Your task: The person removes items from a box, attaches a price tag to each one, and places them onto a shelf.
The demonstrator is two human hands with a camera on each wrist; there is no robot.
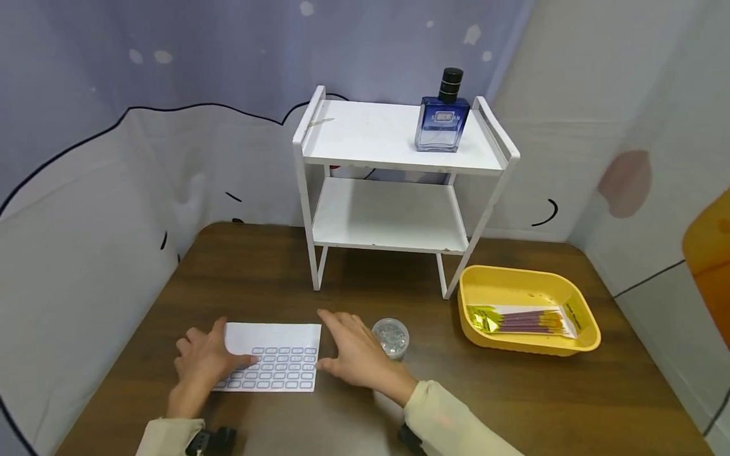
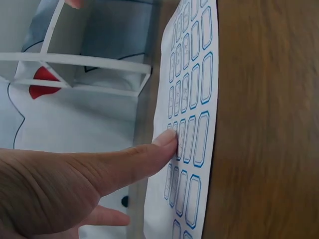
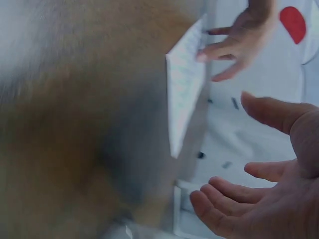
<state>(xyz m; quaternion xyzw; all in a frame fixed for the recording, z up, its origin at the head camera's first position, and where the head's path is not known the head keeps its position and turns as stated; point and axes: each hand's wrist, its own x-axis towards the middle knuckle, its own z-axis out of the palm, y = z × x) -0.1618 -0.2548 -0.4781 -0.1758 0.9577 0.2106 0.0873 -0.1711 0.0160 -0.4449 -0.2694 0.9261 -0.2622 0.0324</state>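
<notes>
A white sheet of blue-framed labels (image 1: 279, 370) lies on the brown table in front of me. My left hand (image 1: 204, 356) is at its left side, the straight thumb (image 2: 144, 159) touching the printed labels and the other fingers spread near the sheet's edge. Just off the right edge of the sheet hovers my right hand (image 1: 356, 354), its fingers apart and nothing between them; the right wrist view shows the same spread fingers (image 3: 229, 199). Right behind that hand stands a small clear cup (image 1: 391, 337) with shiny clear contents, its lower part partly hidden.
A white two-tier shelf (image 1: 365, 136) stands at the back, with a blue perfume bottle (image 1: 441, 120) on its top tier. To the right is a yellow basket (image 1: 513, 278) holding a packet of purple-and-yellow sticks (image 1: 530, 320). Printed curtains surround the table (image 1: 570, 405).
</notes>
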